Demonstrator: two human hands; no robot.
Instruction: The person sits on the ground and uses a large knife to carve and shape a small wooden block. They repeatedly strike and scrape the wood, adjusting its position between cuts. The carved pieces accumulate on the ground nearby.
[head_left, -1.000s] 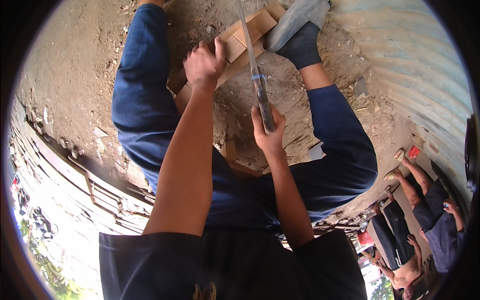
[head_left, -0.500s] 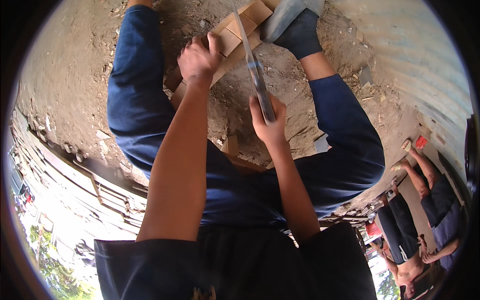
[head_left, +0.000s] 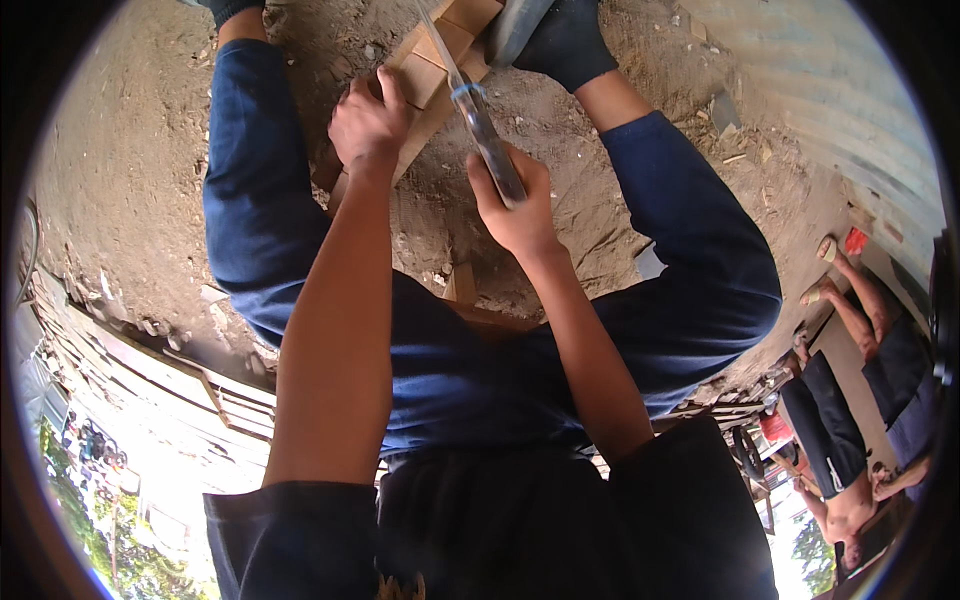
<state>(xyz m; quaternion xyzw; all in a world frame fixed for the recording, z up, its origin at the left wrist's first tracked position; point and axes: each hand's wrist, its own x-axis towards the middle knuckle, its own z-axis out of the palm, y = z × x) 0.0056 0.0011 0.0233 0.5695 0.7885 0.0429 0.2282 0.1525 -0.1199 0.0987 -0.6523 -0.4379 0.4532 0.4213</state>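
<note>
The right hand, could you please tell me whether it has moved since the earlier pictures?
Yes, judged against the wood, the right hand has moved forward, closer to it.

- left hand point(head_left: 370, 125) is out front, palm down, thumb point(head_left: 391, 86) sticking away from the fingers point(head_left: 352, 98)
- right hand point(head_left: 515, 200) is curled in a fist-like grip, a bit closer in
- both bare forearms point(head_left: 335, 330) reach forward, legs point(head_left: 690, 210) splayed wide

A pale blue, wavy wall point(head_left: 850, 130) stands here. Brown, bumpy dirt ground point(head_left: 130, 160) runs up to the wall, with little stones point(head_left: 371, 52) in it. A red thing point(head_left: 856, 241) sits near the wall's foot. Far across from the wall are long boards point(head_left: 125, 345), green trees point(head_left: 120, 540) and very bright white light.
</note>
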